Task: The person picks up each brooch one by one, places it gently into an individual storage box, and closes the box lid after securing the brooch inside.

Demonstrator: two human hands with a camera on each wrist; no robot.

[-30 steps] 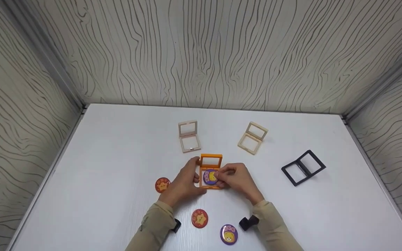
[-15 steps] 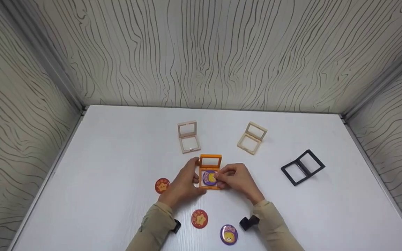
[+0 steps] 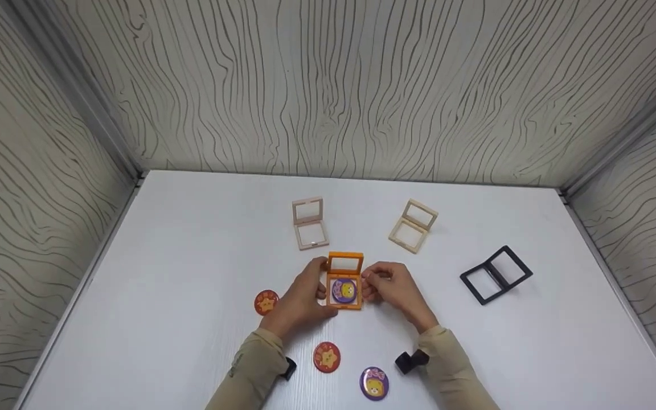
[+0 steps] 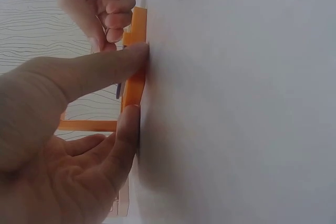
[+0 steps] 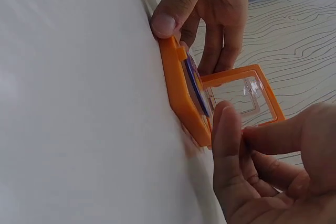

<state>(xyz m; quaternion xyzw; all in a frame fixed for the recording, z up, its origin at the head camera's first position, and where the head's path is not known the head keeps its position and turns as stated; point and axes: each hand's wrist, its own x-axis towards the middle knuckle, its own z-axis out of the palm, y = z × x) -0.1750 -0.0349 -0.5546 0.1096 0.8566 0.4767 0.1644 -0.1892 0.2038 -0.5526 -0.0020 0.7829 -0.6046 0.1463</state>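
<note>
An orange square display case (image 3: 345,255) stands with its clear-windowed lid raised at the table's centre. In its base lies a round purple bear badge (image 3: 343,291), slightly tilted in the right wrist view (image 5: 195,85). My left hand (image 3: 300,300) holds the case from the left, thumb on the front edge and fingers along the side. At the case's right edge is my right hand (image 3: 394,288), its fingers loosely curled and nothing seen between them; whether the fingertips touch the edge I cannot tell. The left wrist view shows the left thumb (image 4: 105,72) against the orange base.
Behind stand a pinkish case (image 3: 312,247) and a cream case (image 3: 405,246), both with raised lids. A black case (image 3: 483,300) lies unfolded at right. Near my forearms are a red star badge (image 3: 327,357), another red star badge (image 3: 266,302) and a purple bear badge (image 3: 374,383).
My right hand has let go of the purple badge and drawn back a little to the right. The badge stays in the case's base. My left hand keeps its hold.
</note>
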